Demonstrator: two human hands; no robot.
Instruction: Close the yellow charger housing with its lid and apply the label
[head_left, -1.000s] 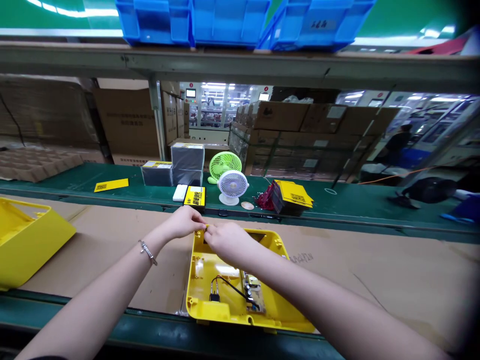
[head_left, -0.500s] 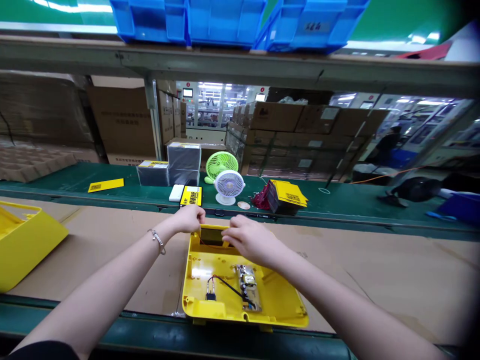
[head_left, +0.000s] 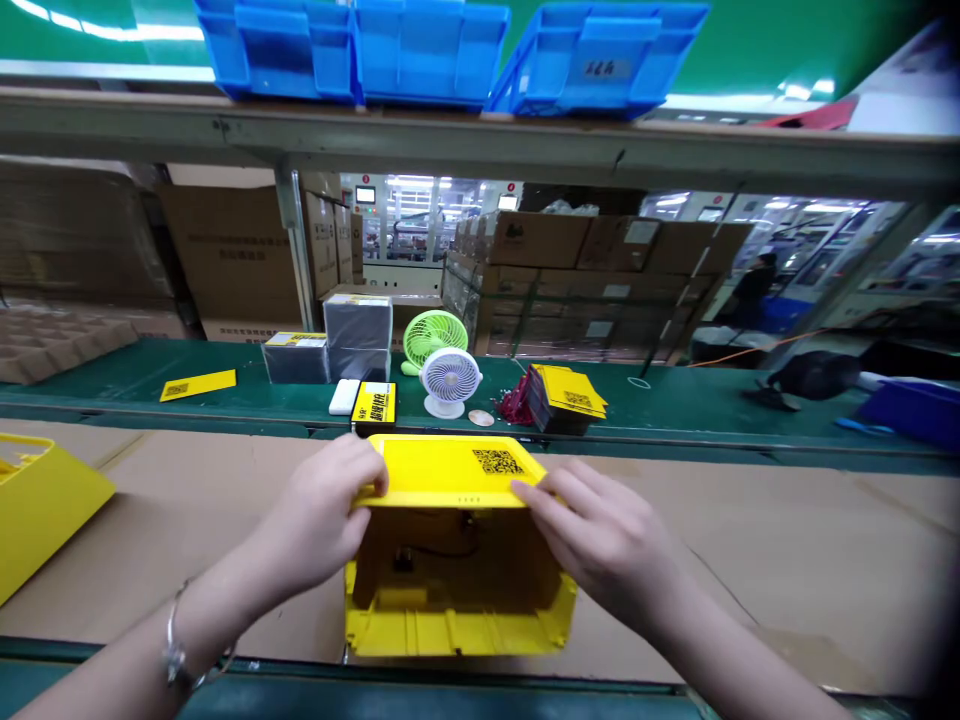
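A yellow plastic housing (head_left: 457, 590) stands tipped up on its near edge on the cardboard sheet, its open inside facing me with dark wires in shadow. Its upper face (head_left: 450, 470) carries a black QR code label. My left hand (head_left: 319, 525) grips the housing's top left corner. My right hand (head_left: 607, 540) holds its top right corner, fingers spread along the edge. A bracelet sits on my left wrist.
Another yellow housing (head_left: 37, 500) lies at the left edge. Beyond the cardboard, on the green belt (head_left: 697, 395), stand two small fans (head_left: 442, 375), grey boxes (head_left: 356, 335), yellow labels (head_left: 375, 405) and a stack of yellow cards (head_left: 570, 395). Blue bins (head_left: 450, 50) sit on the shelf overhead.
The housing lay flat with its circuit board showing and my fingers at its far rim. Now both hands have tilted it up on its near edge and hold its top corners.
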